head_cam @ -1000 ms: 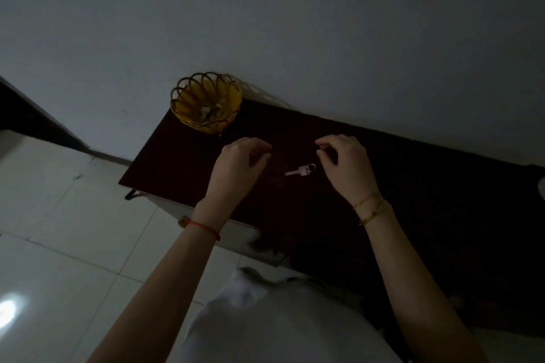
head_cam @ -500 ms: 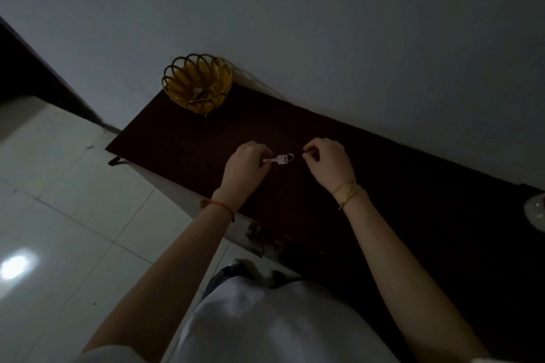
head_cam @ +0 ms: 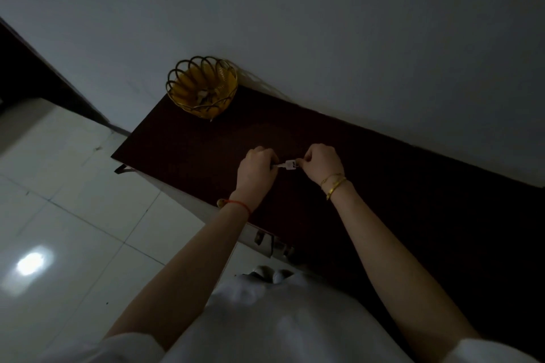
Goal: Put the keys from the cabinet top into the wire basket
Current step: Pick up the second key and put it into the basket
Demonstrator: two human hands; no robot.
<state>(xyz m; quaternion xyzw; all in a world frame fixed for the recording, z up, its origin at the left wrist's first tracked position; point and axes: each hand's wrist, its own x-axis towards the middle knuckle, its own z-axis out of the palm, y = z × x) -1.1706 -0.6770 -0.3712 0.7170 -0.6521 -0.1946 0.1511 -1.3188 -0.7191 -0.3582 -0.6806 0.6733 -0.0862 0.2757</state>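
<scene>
A small silver key is held between both hands just above the dark cabinet top. My left hand pinches its blade end. My right hand pinches its head end, where a ring may sit. The gold wire basket stands at the cabinet's far left corner against the wall, with several small metal pieces lying in its bottom. The basket is well to the upper left of both hands.
The white wall runs right behind the cabinet. Pale glossy floor tiles lie to the left, beyond the cabinet's left edge. Metal hardware sticks out on the cabinet front near my body. The room is dim.
One second ago the key lay on the cabinet top between my hands. Both hands closed in on it and now each grips one end.
</scene>
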